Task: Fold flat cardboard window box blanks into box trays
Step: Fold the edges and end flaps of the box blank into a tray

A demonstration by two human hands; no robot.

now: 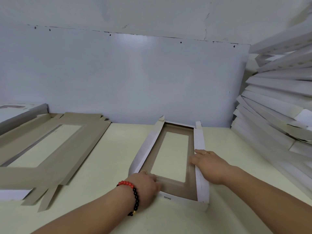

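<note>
A half-folded window box tray (190, 188) lies on the pale yellow table (114, 149) in front of me, brown inside, white outside, with a rectangular window opening. Both long side walls stand up; the near end flap, printed "SGS", lies low. My left hand (146, 183), with a red and black bead bracelet on its wrist, rests at the tray's near left corner, fingers curled onto the inner panel. My right hand (209, 166) lies along the right wall with straight fingers, pressing on it from outside.
A flat brown window box blank (81, 142) lies on the table to the left, tabs pointing toward me. A tall leaning stack of white folded trays (276, 105) fills the right side. A grey wall panel (135, 78) stands right behind the table.
</note>
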